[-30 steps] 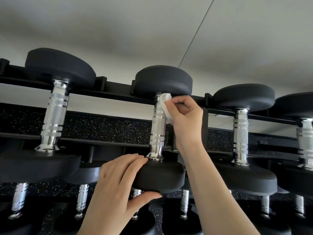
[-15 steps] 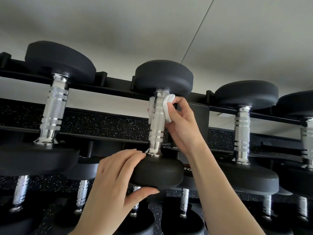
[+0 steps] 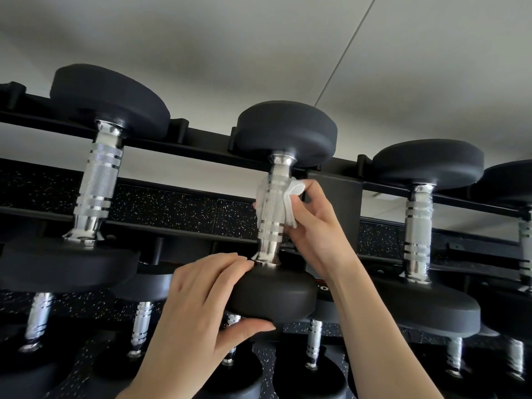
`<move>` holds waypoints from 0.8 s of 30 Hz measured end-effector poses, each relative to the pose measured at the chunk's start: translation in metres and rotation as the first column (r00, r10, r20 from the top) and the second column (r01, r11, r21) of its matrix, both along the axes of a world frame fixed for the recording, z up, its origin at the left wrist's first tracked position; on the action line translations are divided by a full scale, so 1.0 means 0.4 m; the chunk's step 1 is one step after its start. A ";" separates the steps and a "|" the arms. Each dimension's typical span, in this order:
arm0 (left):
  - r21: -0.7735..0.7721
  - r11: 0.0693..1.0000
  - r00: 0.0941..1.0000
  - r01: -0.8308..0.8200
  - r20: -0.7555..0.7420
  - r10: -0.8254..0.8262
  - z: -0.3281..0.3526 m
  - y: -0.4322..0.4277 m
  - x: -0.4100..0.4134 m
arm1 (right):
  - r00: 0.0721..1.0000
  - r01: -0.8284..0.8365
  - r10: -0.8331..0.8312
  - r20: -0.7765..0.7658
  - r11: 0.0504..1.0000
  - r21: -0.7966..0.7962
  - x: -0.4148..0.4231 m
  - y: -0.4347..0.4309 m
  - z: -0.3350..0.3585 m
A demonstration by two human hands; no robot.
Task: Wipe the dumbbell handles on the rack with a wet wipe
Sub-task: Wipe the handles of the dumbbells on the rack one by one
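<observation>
The right hand (image 3: 316,231) curls round a white wet wipe (image 3: 291,198) and presses it against the knurled chrome handle (image 3: 270,217) of the middle dumbbell (image 3: 288,131). The wipe wraps the upper half of the handle, showing on both sides of it. The left hand (image 3: 195,306) grips the same dumbbell's lower head (image 3: 276,295), fingers lying over its top edge and thumb tucked beneath. The dumbbell stands tilted on the top tier of the black rack (image 3: 201,152), its upper head against the rail. A left dumbbell (image 3: 98,182) and a right dumbbell (image 3: 417,226) sit beside it on the same tier, well apart. More dumbbells fill the lower tier (image 3: 141,323), and a speckled black panel (image 3: 172,208) lies behind.
</observation>
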State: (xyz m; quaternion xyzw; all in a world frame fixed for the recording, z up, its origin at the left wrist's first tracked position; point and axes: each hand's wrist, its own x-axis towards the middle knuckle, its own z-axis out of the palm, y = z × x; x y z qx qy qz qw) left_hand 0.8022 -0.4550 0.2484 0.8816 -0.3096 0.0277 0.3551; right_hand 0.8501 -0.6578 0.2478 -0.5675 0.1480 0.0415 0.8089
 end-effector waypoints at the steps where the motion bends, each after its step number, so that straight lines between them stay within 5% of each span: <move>1: -0.001 1.000 1.000 0.000 0.002 0.000 0.000 0.000 0.000 | 1.000 -0.013 0.013 -0.012 1.000 -0.002 -0.009 0.000 -0.002; 11: -0.008 1.000 0.999 0.011 -0.031 -0.011 -0.003 0.003 0.003 | 0.972 -0.220 0.188 -0.140 0.938 -0.269 -0.086 -0.004 0.040; 24: -0.039 0.998 0.999 0.043 -0.026 -0.044 -0.007 0.013 0.013 | 0.975 -0.211 0.099 -0.198 0.695 -0.688 -0.121 0.022 0.109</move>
